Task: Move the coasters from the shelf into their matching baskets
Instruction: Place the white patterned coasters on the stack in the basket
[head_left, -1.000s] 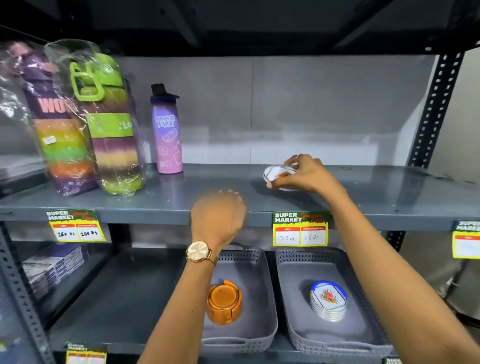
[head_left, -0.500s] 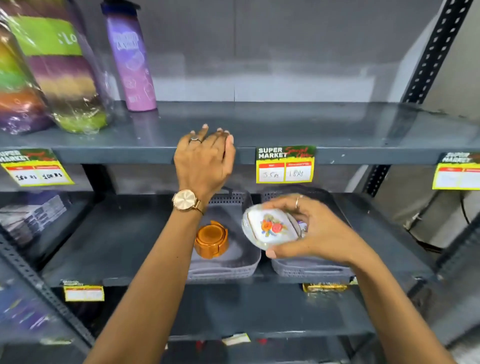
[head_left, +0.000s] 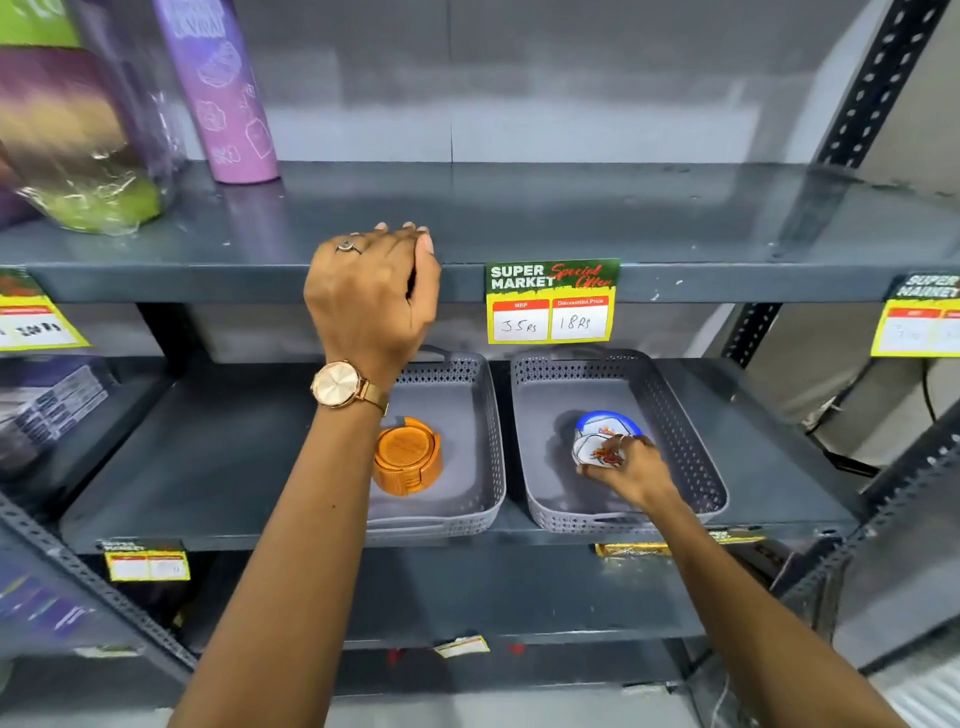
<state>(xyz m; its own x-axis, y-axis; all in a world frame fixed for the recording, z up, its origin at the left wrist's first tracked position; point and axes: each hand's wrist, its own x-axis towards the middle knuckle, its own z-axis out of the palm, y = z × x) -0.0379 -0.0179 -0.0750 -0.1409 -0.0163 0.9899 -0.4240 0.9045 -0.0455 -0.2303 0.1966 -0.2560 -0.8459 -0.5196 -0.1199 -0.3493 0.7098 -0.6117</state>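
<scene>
My right hand (head_left: 631, 467) was inside the right basket (head_left: 691, 441), fingers closed on a white floral coaster (head_left: 592, 451). That coaster lay tilted against the stack of like coasters (head_left: 608, 422), whose blue-rimmed edge showed just beyond my fingertips; whether it rested fully on the stack I could not tell. A ring sat on one finger of this hand.

My left hand (head_left: 371, 296) was draped over the front edge of the upper shelf (head_left: 519, 218), fingers curled onto its top surface, holding nothing. A gold watch (head_left: 340, 384) was on its wrist. Below that wrist, in the left basket (head_left: 470, 415), stood the orange coaster set (head_left: 408, 457), upright in its holder. The two baskets sat side by side on the lower shelf (head_left: 208, 457), close but apart.

Just right of my left hand, a price tag (head_left: 552, 301) hung on the shelf edge. Beyond and left of that hand stood a purple bottle (head_left: 223, 93) and a wrapped green and purple bottle (head_left: 67, 130).
</scene>
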